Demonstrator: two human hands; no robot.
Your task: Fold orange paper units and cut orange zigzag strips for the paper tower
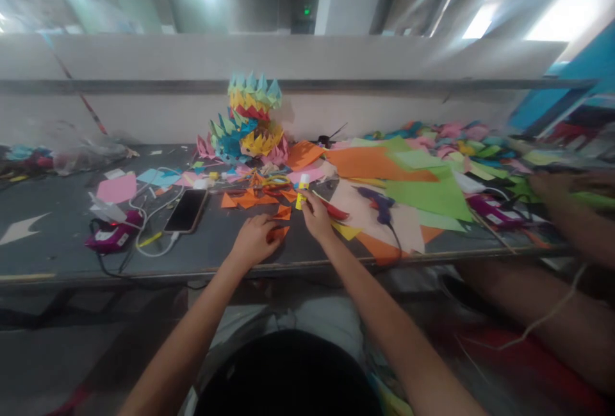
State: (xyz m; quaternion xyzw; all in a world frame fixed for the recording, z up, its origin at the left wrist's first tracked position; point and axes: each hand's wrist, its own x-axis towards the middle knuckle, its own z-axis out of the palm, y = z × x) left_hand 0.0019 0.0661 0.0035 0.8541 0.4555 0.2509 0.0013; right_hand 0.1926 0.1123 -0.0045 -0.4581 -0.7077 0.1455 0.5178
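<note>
My right hand (316, 216) is closed around a yellow glue stick (302, 200) with a white top, holding it upright just above the tabletop. To its left, my left hand (254, 240) rests on the table with fingers curled onto a small orange paper piece (278, 234). Another orange piece (283, 212) lies just beyond those fingertips. Further orange paper triangles (250, 199) are scattered ahead of both hands. Behind them stands a multicoloured model of folded paper points (252, 118), in tiers of blue, yellow, red and green.
A phone (186, 211) on a white cable and a purple power strip (113, 234) lie left. Orange and green sheets (427, 191), a glue gun (377, 203) and a heap of coloured paper (451, 137) lie right. Another person's arm (571, 211) reaches in at far right.
</note>
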